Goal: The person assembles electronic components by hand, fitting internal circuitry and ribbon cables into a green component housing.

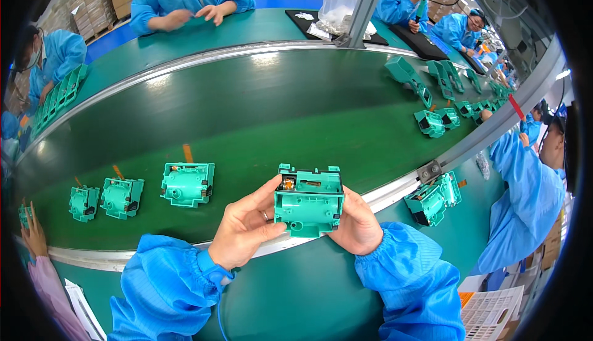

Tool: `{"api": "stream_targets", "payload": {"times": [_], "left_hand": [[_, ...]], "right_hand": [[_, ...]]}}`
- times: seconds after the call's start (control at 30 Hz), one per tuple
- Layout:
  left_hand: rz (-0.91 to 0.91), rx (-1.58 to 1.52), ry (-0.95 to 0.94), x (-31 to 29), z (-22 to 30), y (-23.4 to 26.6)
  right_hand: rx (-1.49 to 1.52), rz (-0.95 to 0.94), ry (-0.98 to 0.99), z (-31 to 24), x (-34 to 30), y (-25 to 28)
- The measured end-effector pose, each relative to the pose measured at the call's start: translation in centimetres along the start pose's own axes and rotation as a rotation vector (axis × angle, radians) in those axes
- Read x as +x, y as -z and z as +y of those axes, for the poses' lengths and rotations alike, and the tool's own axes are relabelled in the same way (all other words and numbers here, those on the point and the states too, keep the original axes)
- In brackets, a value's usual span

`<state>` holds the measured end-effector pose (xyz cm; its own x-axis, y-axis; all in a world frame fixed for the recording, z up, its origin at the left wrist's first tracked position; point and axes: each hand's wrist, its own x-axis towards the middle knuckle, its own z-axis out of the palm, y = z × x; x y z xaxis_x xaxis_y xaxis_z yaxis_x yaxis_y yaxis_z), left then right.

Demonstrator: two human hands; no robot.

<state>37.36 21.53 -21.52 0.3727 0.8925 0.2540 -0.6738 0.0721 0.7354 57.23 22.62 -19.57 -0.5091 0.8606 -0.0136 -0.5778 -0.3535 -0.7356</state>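
Note:
Between my two hands I hold a green plastic housing (309,204), raised over the near metal rail of the conveyor. A small copper-coloured part sits in its upper left corner, and a slot runs along its top. My left hand (247,220) grips the left side, thumb on the lower front; a ring and a blue wrist strap with a cord show on it. Wrapped round the right side is my right hand (357,223), its fingertips partly hidden behind the housing. A similar green housing (188,184) with an orange tab lies on the belt to the left.
The green conveyor belt (247,106) carries more housings (122,197) at left and several green parts (411,78) at far right. Two housings (433,200) rest on the table at right. A metal post (494,134) rises there. Co-workers in blue sit around; a co-worker's hand (34,233) reaches in at left.

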Motion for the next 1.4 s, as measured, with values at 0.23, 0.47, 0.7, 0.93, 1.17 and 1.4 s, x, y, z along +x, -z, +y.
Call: {"api": "stream_targets", "payload": {"times": [0.23,0.47,0.7,0.93,1.17,1.4], "left_hand": [[0.008,0.063,-0.026,0.3,-0.3,0.0],[0.132,-0.189,0.079,0.5,0.5,-0.5],[0.156,-0.223,0.135,0.8,0.7,-0.5],[0.06,0.139,0.023,0.9,-1.1,0.2],[0.06,-0.134,0.158,0.7,0.2,-0.6],[0.166,-0.577,0.382,0.6,0.2,0.2]], "right_hand": [[-0.019,0.047,0.022,0.1,0.2,0.5],[-0.003,-0.01,0.016,0.0,0.3,0.5],[0.007,-0.017,0.006,-0.2,0.4,0.5],[-0.209,0.003,0.172,1.2,-0.5,-0.3],[-1.056,-0.063,0.521,1.2,-0.9,-0.1],[-1.291,0.095,0.688,0.9,-1.0,-0.3]]}}
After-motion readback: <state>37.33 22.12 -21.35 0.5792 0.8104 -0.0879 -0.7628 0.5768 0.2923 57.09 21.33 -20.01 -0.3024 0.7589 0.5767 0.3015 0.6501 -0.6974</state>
